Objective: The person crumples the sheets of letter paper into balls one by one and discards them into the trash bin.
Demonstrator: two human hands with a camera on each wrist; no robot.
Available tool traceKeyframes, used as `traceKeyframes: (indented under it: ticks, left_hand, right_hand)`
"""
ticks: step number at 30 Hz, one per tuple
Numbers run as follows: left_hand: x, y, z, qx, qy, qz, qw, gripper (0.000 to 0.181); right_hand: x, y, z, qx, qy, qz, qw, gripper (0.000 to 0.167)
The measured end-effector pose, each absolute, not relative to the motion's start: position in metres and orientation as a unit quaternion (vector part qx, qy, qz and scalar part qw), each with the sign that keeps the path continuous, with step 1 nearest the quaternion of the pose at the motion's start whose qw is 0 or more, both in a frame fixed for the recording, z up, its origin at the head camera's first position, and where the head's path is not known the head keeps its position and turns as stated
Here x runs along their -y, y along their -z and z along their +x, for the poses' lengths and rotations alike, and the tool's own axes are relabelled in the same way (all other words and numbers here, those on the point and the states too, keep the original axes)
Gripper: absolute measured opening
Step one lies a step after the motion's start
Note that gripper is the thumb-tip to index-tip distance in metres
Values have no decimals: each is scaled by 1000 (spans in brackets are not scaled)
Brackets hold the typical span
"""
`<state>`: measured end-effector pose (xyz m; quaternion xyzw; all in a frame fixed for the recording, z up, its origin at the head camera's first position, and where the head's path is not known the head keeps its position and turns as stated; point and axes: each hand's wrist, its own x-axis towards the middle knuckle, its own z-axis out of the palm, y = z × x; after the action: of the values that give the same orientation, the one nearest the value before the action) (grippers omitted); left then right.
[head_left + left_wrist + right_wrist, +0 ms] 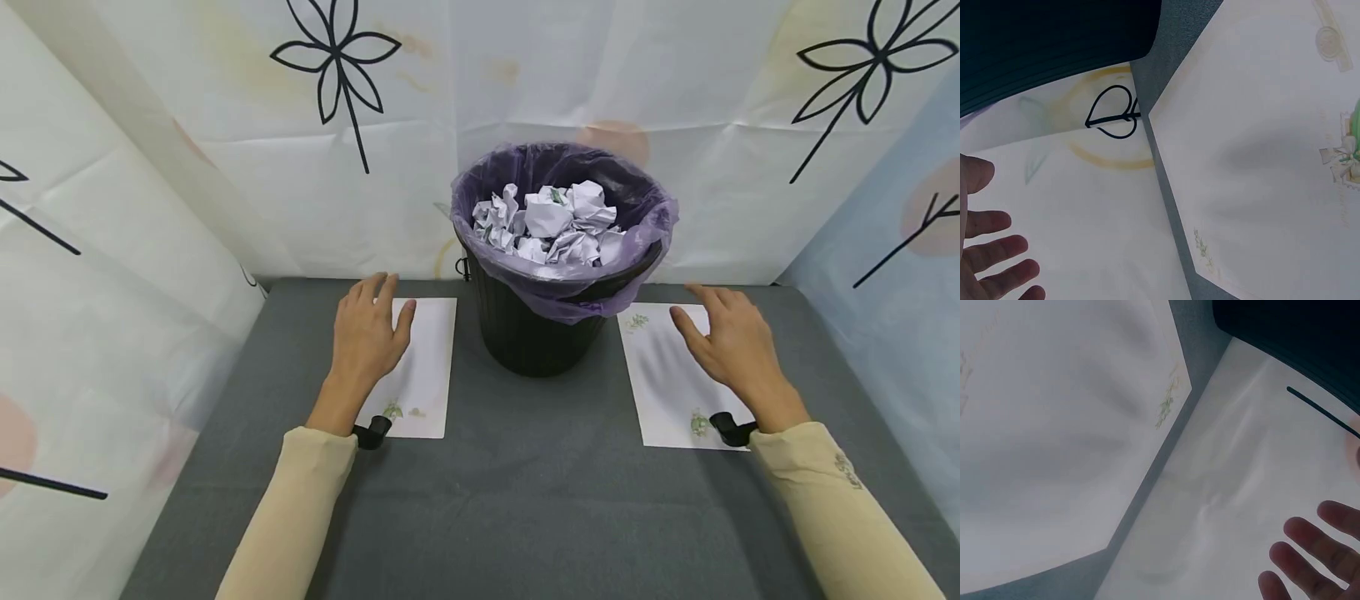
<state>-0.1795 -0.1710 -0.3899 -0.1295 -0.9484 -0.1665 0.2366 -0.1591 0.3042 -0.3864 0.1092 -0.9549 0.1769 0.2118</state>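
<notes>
My left hand [367,333] hovers above a white sheet of paper [431,358] with small printed plant pictures, left of the bin. Its fingers are relaxed and hold nothing. On the other side, my right hand [731,342] is held over a second printed sheet [660,392], fingers spread and nothing in them. Between the two sheets stands a black bin [532,337] lined with a purple plastic bag [652,225]. Crumpled white paper balls [551,221] fill its upper part. In the wrist views, fingertips [1004,250] and fingertips [1310,544] appear apart from the sheets.
A dark grey cloth covers the table [510,517]. White fabric [225,167] with flower drawings hangs behind and at the left; a bluish panel [892,275] closes the right side. Each wrist wears a small black camera mount [372,433].
</notes>
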Motion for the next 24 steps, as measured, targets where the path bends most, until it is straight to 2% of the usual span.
traceKeyframes:
  ticks: [7, 16, 24]
  left_hand:
    - [172, 394, -173, 943, 200, -136, 229, 42]
    - [182, 410, -163, 932, 305, -109, 161, 41]
    - [202, 431, -158, 921, 363, -67, 122, 47]
  right_hand:
    - [-297, 392, -145, 953, -186, 111, 212, 35]
    - [-274, 402, -128, 941, -244, 116, 205, 30]
    - [-240, 415, -114, 907, -347, 132, 199, 27]
